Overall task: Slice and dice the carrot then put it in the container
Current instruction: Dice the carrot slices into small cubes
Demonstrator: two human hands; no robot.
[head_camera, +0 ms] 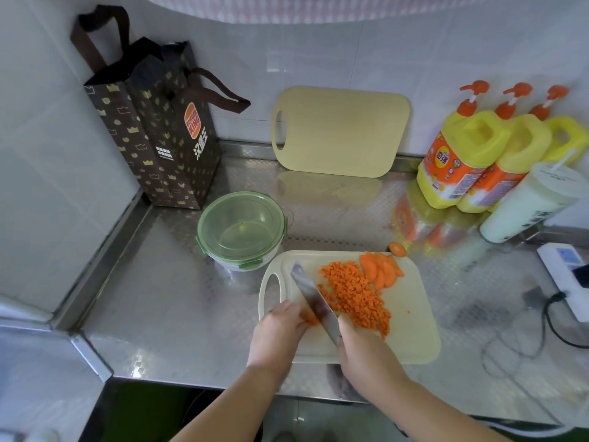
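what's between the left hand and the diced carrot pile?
Head view: the knife blade, held by the right hand, slants between the left hand, gripping a carrot piece, and the diced carrot pile.

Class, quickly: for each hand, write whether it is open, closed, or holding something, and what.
Left hand: fingers curled, holding a carrot piece against the cutting board.
Right hand: gripping the knife handle.

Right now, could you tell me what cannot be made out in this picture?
- Head view: the handle of the knife is hidden inside the right hand.
- Head view: the carrot piece is mostly covered by the left hand and the blade.
- Head view: the third yellow bottle is cut off by the right edge.
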